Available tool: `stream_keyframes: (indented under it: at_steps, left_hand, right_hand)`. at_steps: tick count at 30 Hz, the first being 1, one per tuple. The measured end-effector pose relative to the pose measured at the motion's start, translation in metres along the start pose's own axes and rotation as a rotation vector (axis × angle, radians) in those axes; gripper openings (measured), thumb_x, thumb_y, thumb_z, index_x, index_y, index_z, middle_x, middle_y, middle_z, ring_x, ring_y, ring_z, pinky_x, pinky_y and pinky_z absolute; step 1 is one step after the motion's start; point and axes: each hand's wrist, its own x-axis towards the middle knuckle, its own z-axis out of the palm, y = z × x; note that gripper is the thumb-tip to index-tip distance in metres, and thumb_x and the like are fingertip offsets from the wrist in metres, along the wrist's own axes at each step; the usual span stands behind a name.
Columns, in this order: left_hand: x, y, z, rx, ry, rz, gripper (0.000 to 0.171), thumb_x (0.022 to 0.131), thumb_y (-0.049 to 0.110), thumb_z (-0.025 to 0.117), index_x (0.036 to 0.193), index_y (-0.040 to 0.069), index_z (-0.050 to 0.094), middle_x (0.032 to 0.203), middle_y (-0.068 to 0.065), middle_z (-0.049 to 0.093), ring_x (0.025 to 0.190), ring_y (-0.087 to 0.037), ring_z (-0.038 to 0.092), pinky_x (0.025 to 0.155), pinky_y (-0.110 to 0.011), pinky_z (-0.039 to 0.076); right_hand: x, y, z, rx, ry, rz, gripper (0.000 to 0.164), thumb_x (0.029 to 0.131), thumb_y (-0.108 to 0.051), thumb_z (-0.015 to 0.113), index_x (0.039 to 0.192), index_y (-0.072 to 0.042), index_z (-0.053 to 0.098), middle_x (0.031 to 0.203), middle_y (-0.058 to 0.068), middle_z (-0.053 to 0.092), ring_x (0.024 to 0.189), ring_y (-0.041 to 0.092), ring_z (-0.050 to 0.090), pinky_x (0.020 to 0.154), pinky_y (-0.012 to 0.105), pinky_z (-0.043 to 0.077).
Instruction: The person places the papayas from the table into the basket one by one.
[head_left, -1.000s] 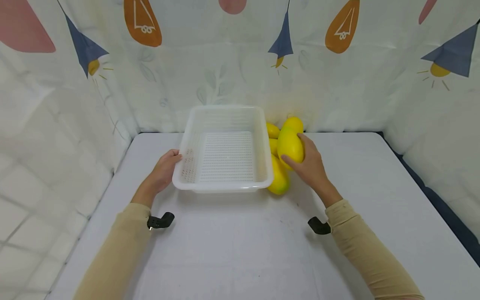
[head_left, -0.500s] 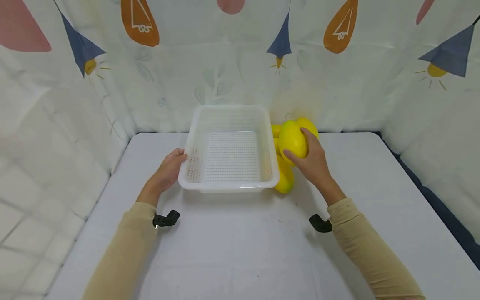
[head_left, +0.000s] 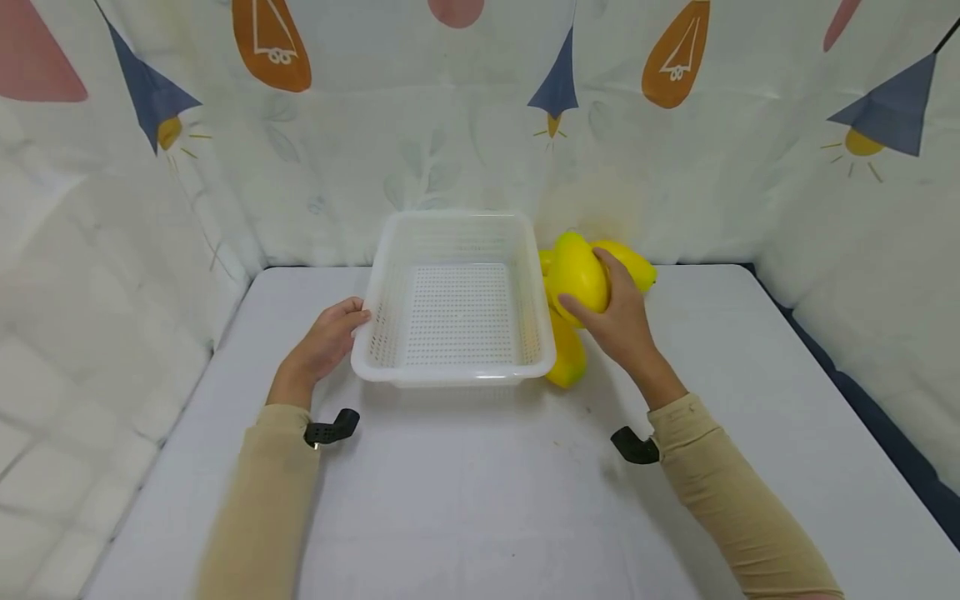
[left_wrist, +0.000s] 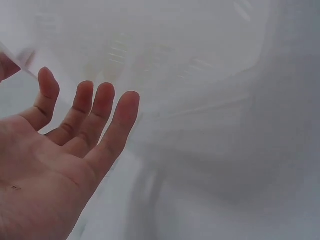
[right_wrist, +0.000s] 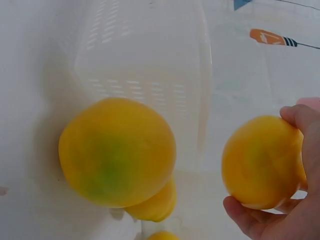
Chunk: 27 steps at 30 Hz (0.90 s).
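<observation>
A white perforated plastic basket [head_left: 457,371] stands near the back of the table. My left hand [head_left: 327,340] holds its left rim, thumb over the edge; in the left wrist view the fingers [left_wrist: 125,110] lie along the outer wall. Beside the basket's right side, my right hand [head_left: 621,312] grips a yellow mango [head_left: 579,271] between thumb and fingers, raised over other mangoes. One of those, a yellow mango with a greenish tip [right_wrist: 112,155], rests against the basket wall. Another mango [head_left: 630,262] shows behind the right hand. The inside of the basket holds nothing.
A white cloth covers the table [head_left: 450,492]. White patterned curtain [head_left: 480,133] hangs right behind the basket and along both sides. A dark band [head_left: 862,387] runs along the right table edge. Black straps with camera mounts [head_left: 633,446] sit on both wrists.
The held mango has tilted and risen slightly in my right hand, uncovering more of the mango behind it to the right. The basket has shifted a little rightward with my left hand.
</observation>
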Motion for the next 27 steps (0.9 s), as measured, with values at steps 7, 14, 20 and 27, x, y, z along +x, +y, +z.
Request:
stream_keyframes:
  at_steps: [7, 14, 20, 27]
  left_hand:
    - [-0.002, -0.001, -0.003, -0.031, -0.026, 0.035, 0.021, 0.101, 0.025, 0.048, 0.113, 0.008, 0.048, 0.111, 0.004, 0.056, 0.103, -0.008, 0.057, 0.087, -0.023, 0.049]
    - [-0.003, -0.002, -0.002, -0.066, -0.019, 0.036, 0.024, 0.1, 0.025, 0.05, 0.114, 0.005, 0.048, 0.111, 0.002, 0.056, 0.1, -0.008, 0.058, 0.085, -0.023, 0.051]
    - [-0.002, -0.002, -0.003, -0.084, -0.022, 0.046, 0.023, 0.1, 0.022, 0.05, 0.114, 0.003, 0.048, 0.109, 0.001, 0.058, 0.097, -0.008, 0.061, 0.083, -0.024, 0.053]
    - [-0.002, -0.001, -0.005, -0.032, -0.032, 0.058, 0.024, 0.1, 0.024, 0.051, 0.115, 0.006, 0.051, 0.113, 0.002, 0.057, 0.102, -0.01, 0.059, 0.085, -0.027, 0.051]
  right_hand:
    - [0.002, -0.006, 0.002, 0.016, -0.009, -0.002, 0.081, 0.083, -0.039, 0.072, 0.149, -0.017, 0.031, 0.15, 0.008, 0.038, 0.123, 0.028, 0.045, 0.101, 0.051, 0.041]
    - [0.002, -0.013, 0.006, 0.029, -0.033, 0.002, 0.08, 0.083, -0.038, 0.072, 0.149, -0.019, 0.03, 0.15, 0.008, 0.038, 0.122, 0.029, 0.046, 0.1, 0.051, 0.042]
    - [0.004, -0.02, 0.01, 0.025, -0.066, 0.011, 0.079, 0.083, -0.04, 0.072, 0.148, -0.02, 0.031, 0.148, 0.006, 0.041, 0.117, 0.028, 0.048, 0.097, 0.049, 0.043]
    - [0.004, -0.026, 0.016, 0.022, -0.112, 0.029, 0.079, 0.083, -0.043, 0.071, 0.149, -0.024, 0.03, 0.146, 0.006, 0.043, 0.114, 0.028, 0.049, 0.094, 0.05, 0.045]
